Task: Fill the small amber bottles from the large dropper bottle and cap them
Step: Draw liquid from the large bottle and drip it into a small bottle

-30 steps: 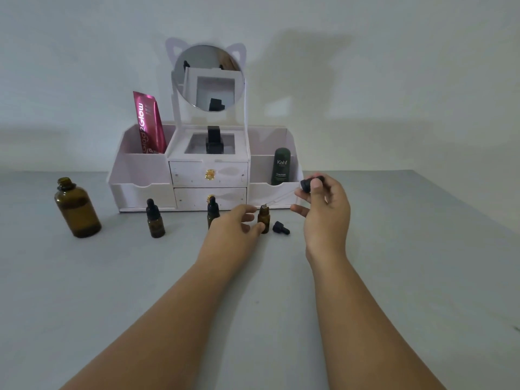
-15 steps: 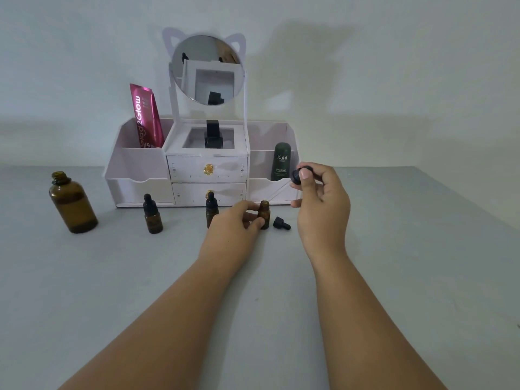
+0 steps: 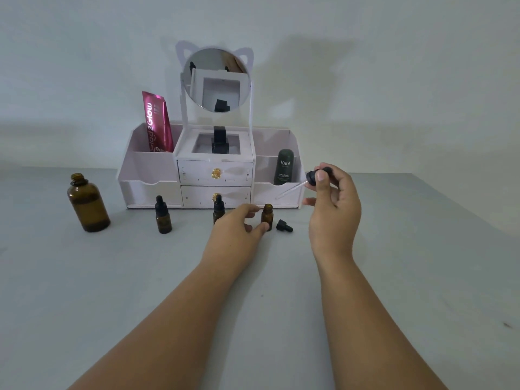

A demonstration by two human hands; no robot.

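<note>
Pale grey surface [image 3: 394,277] carries everything, in front of a white mirrored organiser [image 3: 149,170]. Left hand [image 3: 236,235] steadies the small uncapped amber glass bottle [image 3: 267,216] at centre, thumb and fingers curled against its sides. Right hand [image 3: 334,209] pinches the black-bulbed glass dropper [image 3: 316,175], which a second ago angled down to that bottle's mouth and now sits raised clear of it. That dose looks delivered; the small black cap [image 3: 284,226] lies just right, the large open amber bottle [image 3: 87,204] far left

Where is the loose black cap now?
In the head view, the loose black cap lies on the grey table just right of the open small bottle that the left hand holds, below the dropper in the right hand.
</note>
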